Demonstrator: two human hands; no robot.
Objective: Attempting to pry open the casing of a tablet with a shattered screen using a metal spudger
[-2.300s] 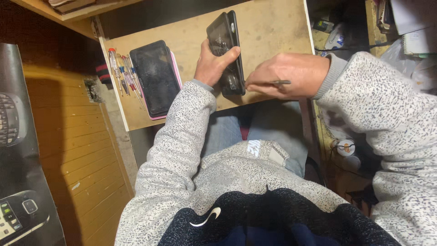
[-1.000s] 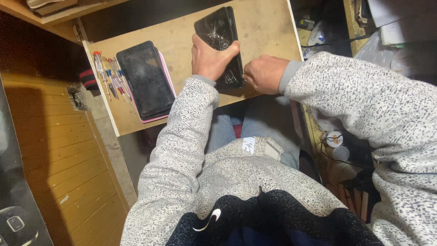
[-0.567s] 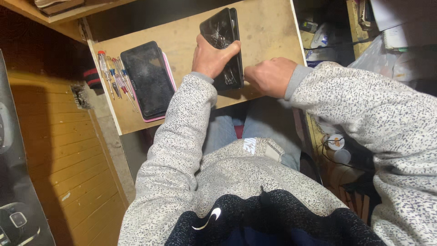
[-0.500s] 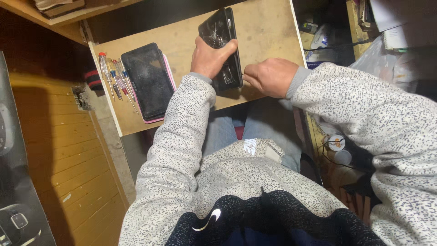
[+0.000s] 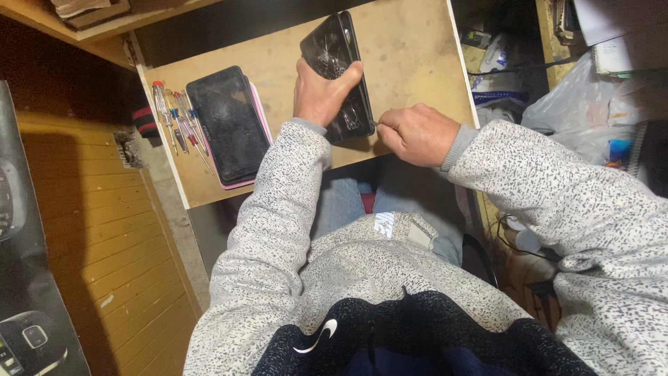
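A black phone with a cracked screen [image 5: 332, 49] lies on a wooden board [image 5: 410, 49]. My left hand [image 5: 319, 94] presses down across its middle, thumb over the right edge. My right hand [image 5: 412, 132] is closed just right of the phone's near end, pinching a thin metal tool whose tip touches the phone's lower right edge. Most of the tool is hidden in my fingers.
A larger dark tablet [image 5: 226, 122] in a pink case lies on the board's left part. Several small screwdrivers [image 5: 177, 122] with coloured handles lie beside it at the board's left edge. Clutter, plastic bags and papers [image 5: 598, 90] fill the right side. Wooden panelling [image 5: 104, 244] is at left.
My right hand has shifted slightly left and now sits tight against the phone's lower right edge. The left hand keeps its hold on the phone. The camera view drifted a little.
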